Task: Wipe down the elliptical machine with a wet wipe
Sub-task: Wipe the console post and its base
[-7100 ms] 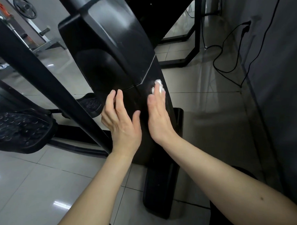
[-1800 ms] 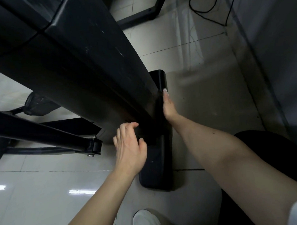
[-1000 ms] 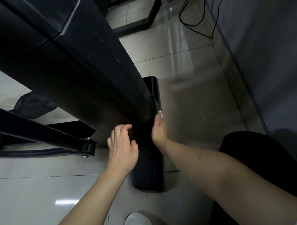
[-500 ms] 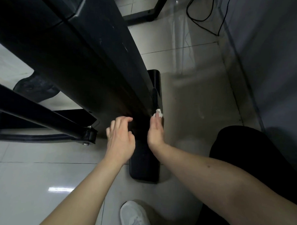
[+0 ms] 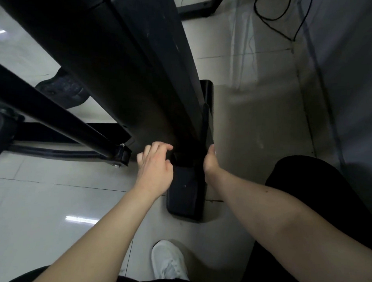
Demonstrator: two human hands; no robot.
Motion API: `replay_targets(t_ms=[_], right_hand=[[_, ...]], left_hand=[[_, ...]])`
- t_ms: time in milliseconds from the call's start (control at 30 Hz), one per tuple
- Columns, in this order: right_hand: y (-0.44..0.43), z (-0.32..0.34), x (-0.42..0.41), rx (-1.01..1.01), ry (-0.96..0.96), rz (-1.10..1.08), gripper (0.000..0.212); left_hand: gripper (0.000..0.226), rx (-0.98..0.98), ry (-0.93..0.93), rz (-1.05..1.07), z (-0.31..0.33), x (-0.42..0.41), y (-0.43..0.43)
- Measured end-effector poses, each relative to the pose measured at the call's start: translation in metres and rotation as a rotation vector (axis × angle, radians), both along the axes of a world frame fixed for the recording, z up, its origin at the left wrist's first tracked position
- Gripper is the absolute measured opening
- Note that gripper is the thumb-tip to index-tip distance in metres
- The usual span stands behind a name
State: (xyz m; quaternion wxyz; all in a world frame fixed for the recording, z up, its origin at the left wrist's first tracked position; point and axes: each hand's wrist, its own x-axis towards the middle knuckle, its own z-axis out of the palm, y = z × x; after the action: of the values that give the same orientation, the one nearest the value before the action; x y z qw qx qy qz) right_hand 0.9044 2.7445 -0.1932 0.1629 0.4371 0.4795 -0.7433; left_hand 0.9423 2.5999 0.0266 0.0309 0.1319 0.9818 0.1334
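Head view. Black housing of the elliptical machine (image 5: 141,76) fills the upper left and centre of the frame, and its lower end meets the base foot (image 5: 186,191) on the tiled floor (image 5: 52,199).

The right hand (image 5: 209,162) is seen edge-on at the lower right edge of the housing, just above the base foot. Its fingers appear straight and held together, pressed flat against the edge. The wet wipe (image 5: 215,151) is almost hidden under them; only a pale sliver at the fingertips can be made out. Half a second ago the wipe was plainly seen as a white tuft above the fingertips, and some seconds earlier the hand was pressed much higher, at the seam of the housing. The stroke has therefore been carried down to the bottom of this edge.

The left hand (image 5: 154,167) is held beside it at the underside of the housing, fingers loosely curled and a little spread, with nothing in them. Whether the tips touch the housing cannot be told.

It is judged that this edge is nearly finished, while the base foot, the pedal (image 5: 62,90) at the left and the crank bar (image 5: 55,119) are left to be wiped.

A white shoe (image 5: 168,260) is seen at the bottom centre.
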Motion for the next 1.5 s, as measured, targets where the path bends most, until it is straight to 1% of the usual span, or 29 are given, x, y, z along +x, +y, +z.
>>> replay_targets(t_ms=[33,67,100,133,167,200,233,300,367,433,500,533,567,633,700,767,833,933,1000,1067,1100,1167,1233,1300,1333,1400,1433,1467,1500], right_hand=[[0.001,-0.020,0.000,-0.021,-0.017,-0.006,0.120],[0.000,-0.025,0.002,-0.013,-0.023,-0.008,0.104],[-0.001,-0.012,0.007,0.014,-0.038,0.008,0.082],[-0.001,0.023,0.014,0.063,-0.030,0.033,0.068],[-0.001,0.054,0.020,0.107,-0.003,0.086,0.061],[-0.001,0.070,0.023,0.151,0.019,0.150,0.054],[-0.001,0.081,0.025,0.190,0.028,0.162,0.046],[0.000,0.097,0.026,0.262,0.035,0.121,0.039],[-0.003,0.109,0.030,0.226,0.073,0.073,0.034],[-0.005,0.111,0.032,0.173,0.117,0.023,0.022],[-0.001,0.110,0.035,0.221,0.122,-0.036,0.013],[0.002,0.112,0.037,0.277,0.130,-0.055,0.011],[0.005,0.112,0.040,0.353,0.150,-0.049,0.010],[0.006,0.106,0.049,0.572,0.203,0.083,0.013],[0.002,0.100,0.057,0.841,0.321,0.349,0.019],[-0.003,0.089,0.060,1.042,0.493,0.635,0.024],[-0.007,0.075,0.063,1.195,0.611,0.901,0.027],[-0.016,0.046,0.090,1.344,0.696,1.210,0.051],[-0.022,0.034,0.119,1.334,0.724,1.442,0.068],[-0.025,0.027,0.136,1.281,0.800,1.605,0.075],[-0.024,0.028,0.133,1.310,0.828,1.640,0.076],[-0.022,0.042,0.107,1.437,0.797,1.637,0.075],[-0.019,0.048,0.084,1.427,0.704,1.588,0.072],[-0.021,0.048,0.094,1.362,0.747,1.486,0.072],[-0.022,0.042,0.110,1.311,0.814,1.516,0.073],[-0.022,0.036,0.140,1.229,0.899,1.794,0.075],[-0.021,0.036,0.138,1.264,0.939,1.859,0.076],[-0.023,0.040,0.124,1.331,0.972,1.846,0.076],[-0.026,0.046,0.105,1.409,0.930,1.818,0.074]], left_hand=[[0.041,0.000,-0.002,-0.004,0.001,0.000,0.001],[0.040,0.000,-0.003,-0.010,0.003,0.000,0.002],[0.039,-0.003,-0.004,-0.017,0.005,-0.001,0.003],[0.038,-0.010,-0.009,-0.024,0.005,-0.001,0.004],[0.037,-0.018,-0.016,-0.030,0.006,-0.002,0.005],[0.036,-0.026,-0.026,-0.034,0.006,-0.003,0.006],[0.035,-0.032,-0.038,-0.034,0.006,-0.005,0.007],[0.034,-0.044,-0.072,-0.022,0.004,-0.008,0.007],[0.034,-0.070,-0.119,0.011,0.000,-0.010,0.004],[0.034,-0.115,-0.169,0.054,-0.004,-0.009,-0.003],[0.035,-0.150,-0.206,0.099,-0.006,-0.006,-0.010],[0.035,-0.158,-0.223,0.119,-0.007,-0.004,-0.013],[0.034,-0.160,-0.238,0.133,-0.008,-0.002,-0.016],[0.034,-0.163,-0.271,0.143,-0.010,0.002,-0.021],[0.034,-0.169,-0.316,0.129,-0.012,0.007,-0.025],[0.035,-0.184,-0.378,0.089,-0.015,0.010,-0.029],[0.036,-0.212,-0.457,0.048,-0.018,0.011,-0.033],[0.035,-0.186,-0.558,0.087,-0.025,0.012,-0.037],[0.033,-0.139,-0.598,0.157,-0.032,0.013,-0.041],[0.033,-0.124,-0.629,0.200,-0.036,0.017,-0.046],[0.032,-0.126,-0.647,0.208,-0.038,0.019,-0.048],[0.033,-0.132,-0.683,0.200,-0.041,0.022,-0.051],[0.034,-0.137,-0.705,0.190,-0.042,0.026,-0.052],[0.033,-0.131,-0.712,0.188,-0.043,0.029,-0.054],[0.031,-0.126,-0.708,0.194,-0.044,0.030,-0.055],[0.028,-0.124,-0.709,0.211,-0.043,0.031,-0.058],[0.029,-0.125,-0.714,0.219,-0.042,0.031,-0.060],[0.031,-0.126,-0.718,0.226,-0.041,0.030,-0.062],[0.033,-0.124,-0.719,0.232,-0.041,0.030,-0.063]])
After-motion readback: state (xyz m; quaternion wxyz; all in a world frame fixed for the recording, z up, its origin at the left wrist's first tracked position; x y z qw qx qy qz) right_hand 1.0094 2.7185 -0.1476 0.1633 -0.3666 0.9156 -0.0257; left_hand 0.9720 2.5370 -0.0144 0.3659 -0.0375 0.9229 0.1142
